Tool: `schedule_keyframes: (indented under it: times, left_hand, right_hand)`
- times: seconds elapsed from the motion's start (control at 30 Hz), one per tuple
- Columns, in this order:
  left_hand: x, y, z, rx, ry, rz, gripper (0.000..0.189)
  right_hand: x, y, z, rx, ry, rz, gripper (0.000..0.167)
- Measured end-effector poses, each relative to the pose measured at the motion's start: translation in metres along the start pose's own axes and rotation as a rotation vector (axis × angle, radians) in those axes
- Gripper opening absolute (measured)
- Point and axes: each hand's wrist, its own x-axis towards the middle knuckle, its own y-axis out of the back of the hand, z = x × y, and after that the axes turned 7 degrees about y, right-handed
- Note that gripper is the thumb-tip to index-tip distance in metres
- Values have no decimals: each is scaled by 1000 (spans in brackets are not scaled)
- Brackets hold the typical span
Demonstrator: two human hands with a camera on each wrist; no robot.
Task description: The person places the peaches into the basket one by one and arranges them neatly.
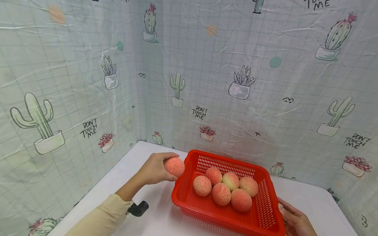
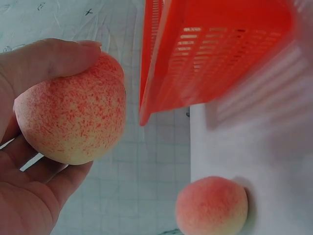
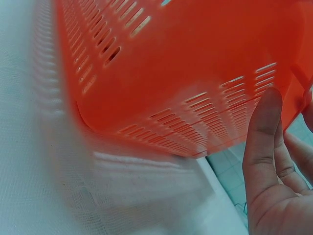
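Observation:
My left hand [image 1: 155, 168] grips a speckled pink peach [image 1: 174, 167] beside the left rim of a red plastic basket [image 1: 224, 154]. In the left wrist view the thumb lies over the top of the peach [image 2: 73, 115], with fingers behind and under it. Several pink and yellowish peaches [image 1: 221, 194] sit grouped inside the basket. At the basket's right side, my right hand [image 1: 295, 219] holds the rim; the right wrist view shows its fingers [image 3: 264, 142] against the slotted outer wall [image 3: 195, 112]. Another peach [image 2: 212, 205] rests on the white tabletop, outside the basket.
The white table [image 1: 147, 196] stands in a corner between curtains [image 1: 189, 65] printed with cacti and a grid. A black wrist mount [image 1: 138, 208] juts out from the left wrist. The basket has raised, slotted walls all round.

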Motion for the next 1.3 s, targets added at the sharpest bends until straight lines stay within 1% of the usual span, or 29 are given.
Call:
schedule_keyframes:
  times: [0.03,0.23,0.27,0.3,0.33,0.43,0.5,0.53,0.57,0.63,0.7,0.9,1.0,1.07,1.13,1.23,1.3]
  left_hand:
    - [1,-2,2,-3,-4,-11,65]
    - [6,-14,12,-5,-22,-69,61]
    - [7,-16,13,-7,-22,-78,61]
    - [8,-17,13,-2,-21,-87,61]
    - [8,-19,14,2,-22,-94,62]
    - [10,-23,15,31,-35,-111,64]
    - [11,-26,15,44,-55,-125,64]
    - [12,-27,16,46,-65,-132,63]
    - [13,-28,16,45,-76,-139,62]
    - [14,-31,17,40,-89,-160,61]
    - [15,-33,17,43,-97,-177,61]
    - [19,-42,19,74,-109,-205,63]
    - [21,-45,21,82,-110,-222,66]
    - [22,-48,22,81,-106,-236,68]
    - [23,-51,23,84,-101,-243,70]
    - [24,-55,23,86,-92,-246,70]
    - [24,-57,24,93,-97,-246,69]
  right_hand:
    - [0,0,0,1,1,-9,60]
    - [-1,1,0,21,-3,-4,26]
    - [0,0,0,24,-2,-5,22]
    - [0,0,0,24,0,-14,25]
    - [0,0,0,27,-3,-10,20]
    - [0,0,1,26,0,-22,29]
    - [0,-1,1,24,-1,-12,32]
    - [0,-1,1,23,-1,-6,32]
    - [-1,-1,2,22,2,-5,36]
    - [-1,-1,2,19,3,2,36]
    - [0,-1,3,13,5,7,41]
    - [0,-1,5,-2,7,15,64]
    - [1,-1,5,0,8,17,64]
    - [1,-1,5,6,9,17,58]
    - [1,-1,5,6,9,16,59]
    - [2,-1,5,-3,8,15,66]
    - [2,-1,5,-10,7,13,74]
